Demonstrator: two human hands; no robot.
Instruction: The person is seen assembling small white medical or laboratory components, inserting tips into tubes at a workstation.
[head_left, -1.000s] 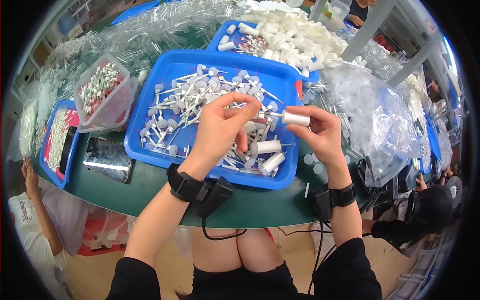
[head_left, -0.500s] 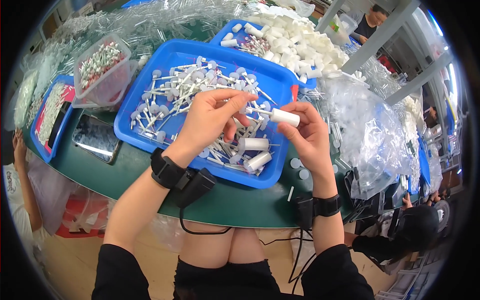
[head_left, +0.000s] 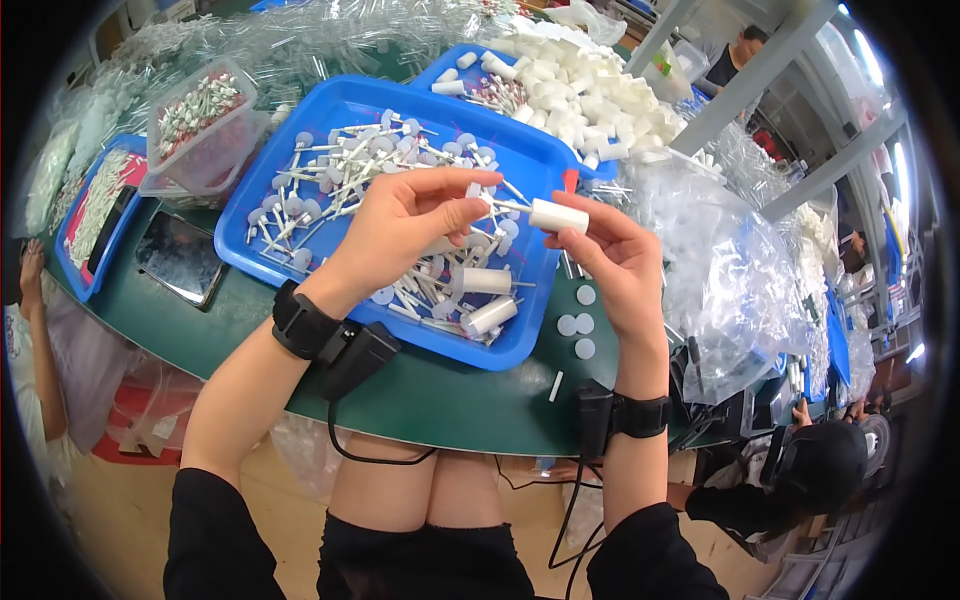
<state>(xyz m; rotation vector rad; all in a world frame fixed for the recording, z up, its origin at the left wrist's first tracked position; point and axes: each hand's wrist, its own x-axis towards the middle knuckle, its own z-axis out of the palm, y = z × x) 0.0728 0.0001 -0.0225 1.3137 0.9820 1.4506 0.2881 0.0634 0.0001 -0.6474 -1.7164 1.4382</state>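
Over the front of a blue tray, my left hand pinches a thin white stick near the pale translucent disc at its end. The stick's other end meets a short white cylinder, and I cannot tell how deep it goes in. Thumb and fingers of my right hand grip that cylinder, which lies nearly level. Below the hands, two similar white cylinders with sticks rest in the tray. Many white sticks with translucent discs fill the rest of it.
Loose discs and a short white stick lie on the green table right of the tray. At left are a phone, a clear tub and a smaller blue tray. White cylinders heap behind; plastic bags sit right.
The whole view has shifted, so the tray and both hands appear a little further left. Both hands still hold the stick and cylinder together, and more loose discs show beside the right hand.
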